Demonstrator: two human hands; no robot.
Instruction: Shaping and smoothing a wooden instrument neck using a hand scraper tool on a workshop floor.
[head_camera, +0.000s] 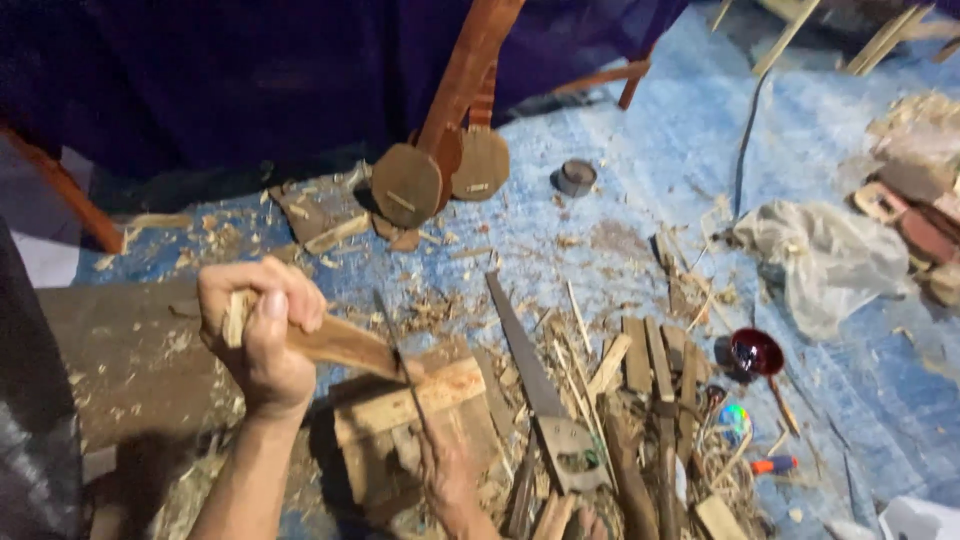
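Observation:
My left hand (262, 335) is closed around one end of a long brown piece of wood (340, 343), whose other end rests on a pale wooden block (410, 400). My right hand (447, 472), low in the view, grips a thin dark blade (395, 345) that slants up and meets the wood piece near the block. The blade's handle is hidden inside the hand. Wood chips lie all around the block.
A handsaw (540, 400) lies right of the block beside several wood strips (650, 370). Two round-bodied wooden instruments (440, 170) lean at the back. A small grey cup (576, 177), crumpled plastic bag (820, 255), red spoon (760, 355) and blue tarp (650, 150) are nearby.

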